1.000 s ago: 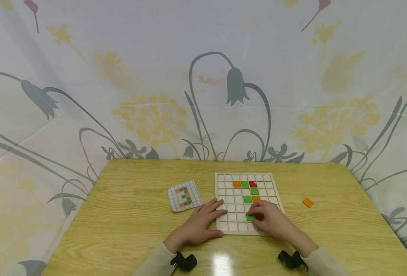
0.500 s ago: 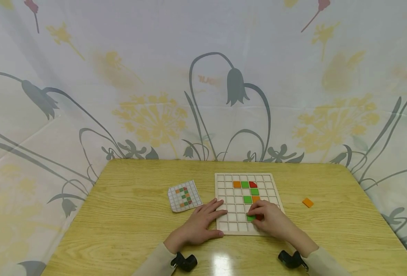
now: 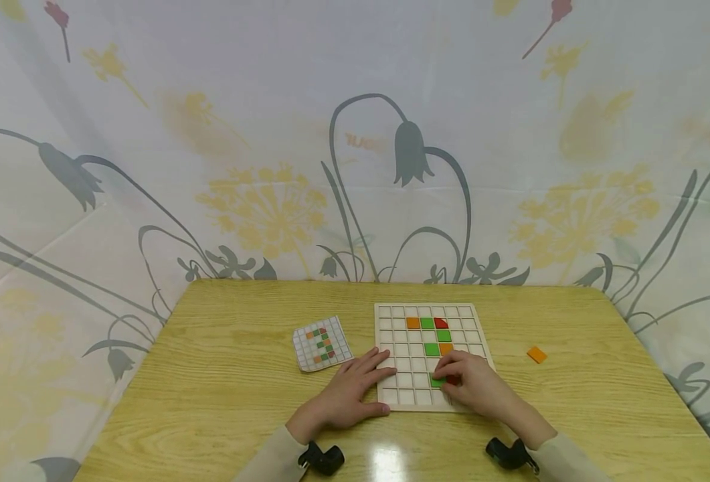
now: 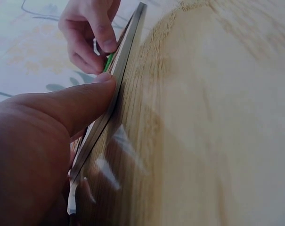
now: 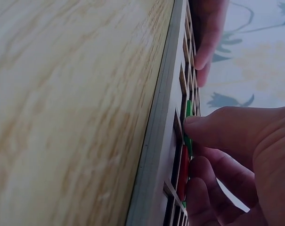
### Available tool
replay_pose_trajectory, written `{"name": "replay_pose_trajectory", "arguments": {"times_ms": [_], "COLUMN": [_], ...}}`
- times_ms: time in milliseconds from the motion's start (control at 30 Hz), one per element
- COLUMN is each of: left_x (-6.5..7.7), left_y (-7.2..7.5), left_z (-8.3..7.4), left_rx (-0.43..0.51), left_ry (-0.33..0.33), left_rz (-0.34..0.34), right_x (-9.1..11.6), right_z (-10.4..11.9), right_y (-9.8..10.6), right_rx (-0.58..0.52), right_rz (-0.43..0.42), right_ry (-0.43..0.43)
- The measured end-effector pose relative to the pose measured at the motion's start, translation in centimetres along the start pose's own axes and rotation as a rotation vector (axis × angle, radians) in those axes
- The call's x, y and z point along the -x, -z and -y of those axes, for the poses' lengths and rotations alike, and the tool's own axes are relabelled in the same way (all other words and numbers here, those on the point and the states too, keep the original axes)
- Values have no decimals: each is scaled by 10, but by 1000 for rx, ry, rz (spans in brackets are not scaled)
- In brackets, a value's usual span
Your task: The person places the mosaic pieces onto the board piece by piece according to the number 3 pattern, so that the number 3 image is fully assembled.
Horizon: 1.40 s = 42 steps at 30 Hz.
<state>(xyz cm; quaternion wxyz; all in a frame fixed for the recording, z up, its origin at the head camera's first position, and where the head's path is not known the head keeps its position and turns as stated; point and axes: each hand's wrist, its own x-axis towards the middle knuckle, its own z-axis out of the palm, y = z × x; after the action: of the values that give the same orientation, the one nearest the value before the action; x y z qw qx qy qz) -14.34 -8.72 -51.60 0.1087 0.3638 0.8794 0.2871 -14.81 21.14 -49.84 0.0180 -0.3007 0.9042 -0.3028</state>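
Observation:
A square wooden grid board (image 3: 405,396) lies on the table, with several coloured tiles in its cells. My right hand (image 3: 481,387) pinches a green tile (image 3: 436,383) low on the board, thumb against it in the right wrist view. That tile stands slightly tilted in its cell. Beside it sits a red tile (image 5: 183,172), mostly covered by my fingers in the head view. My left hand (image 3: 345,393) rests on the board's left edge with fingers spread and thumb at the lower corner. Higher up are an orange tile (image 3: 413,323), a green tile (image 3: 427,323) and a red rounded tile (image 3: 441,323).
Left of the board lies a paper pattern card (image 3: 321,344) with a printed grid of coloured squares. A loose orange tile (image 3: 537,355) lies on the wooden table (image 3: 222,375) to the right. A floral curtain (image 3: 258,134) hangs behind the table.

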Motion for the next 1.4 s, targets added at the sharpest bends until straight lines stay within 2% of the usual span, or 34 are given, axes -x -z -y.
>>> {"name": "replay_pose_trajectory", "arguments": {"times_ms": [267, 500, 633, 833, 1000, 1400], "left_x": [0, 1, 1, 1, 1, 1], "left_y": [1, 2, 1, 1, 1, 1], "left_z": [-2, -2, -2, -2, -1, 1], "left_rx": [-1, -1, 5, 2, -2, 16], "left_ry": [11, 12, 13, 5, 5, -24], "left_rz": [10, 7, 7, 5, 1, -2], "right_x": [-1, 2, 6, 13, 19, 40], "right_z": [0, -6, -12, -21, -26, -52], "right_y": [1, 4, 10, 21, 32, 58], "right_rx": [-10, 3, -35, -40, -10, 110], "right_rz": [-16, -74, -100, -120, -184, -308], "right_ry": [-11, -3, -10, -62, -142, -224]}}
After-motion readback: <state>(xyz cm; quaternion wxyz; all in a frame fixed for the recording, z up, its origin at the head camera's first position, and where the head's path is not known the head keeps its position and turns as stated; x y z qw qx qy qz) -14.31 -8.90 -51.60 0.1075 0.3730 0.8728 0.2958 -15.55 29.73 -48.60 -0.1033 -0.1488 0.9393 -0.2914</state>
